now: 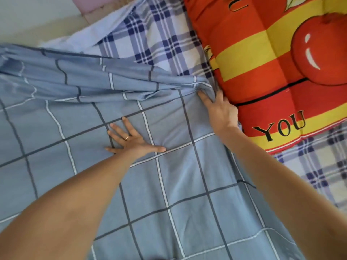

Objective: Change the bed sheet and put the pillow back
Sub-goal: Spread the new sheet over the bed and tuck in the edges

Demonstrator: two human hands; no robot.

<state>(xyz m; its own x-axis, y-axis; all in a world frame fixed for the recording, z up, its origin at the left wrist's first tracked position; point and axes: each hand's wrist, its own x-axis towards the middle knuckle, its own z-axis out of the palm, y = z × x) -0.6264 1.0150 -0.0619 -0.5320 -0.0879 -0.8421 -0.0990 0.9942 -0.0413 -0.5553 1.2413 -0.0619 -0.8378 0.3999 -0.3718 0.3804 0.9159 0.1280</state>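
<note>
The left hand point(134, 140) lies flat on the blue-grey sheet point(178, 184), palm down. Its fingers point(117, 129) are straight and spread wide, and the thumb is stretched out sideways along a white woven stripe. A thin gold ring point(127, 138) sits on one finger. Under these fingers the cloth is smooth and matte, crossed by a large grid of dark and white lines.

The right hand point(219, 109) grips a gathered fold of the same sheet. Its thumb point(203, 97) presses on top and the other fingers curl into the bunch, their tips hidden in the cloth. From that pinch, long soft ridges run away past the left fingertips toward the far edge.

Just beyond the right knuckles, touching them, lies the quilted pillow point(262, 53). It is puffy and stitched into panels, banded in red, orange and yellow, with a glossy printed apple and the word "YOU".

Beyond the fingertips of both hands, a white sheet with navy plaid point(159, 40) shows beneath the blue one and under the pillow. Pale floor point(37, 19) lies past it.
</note>
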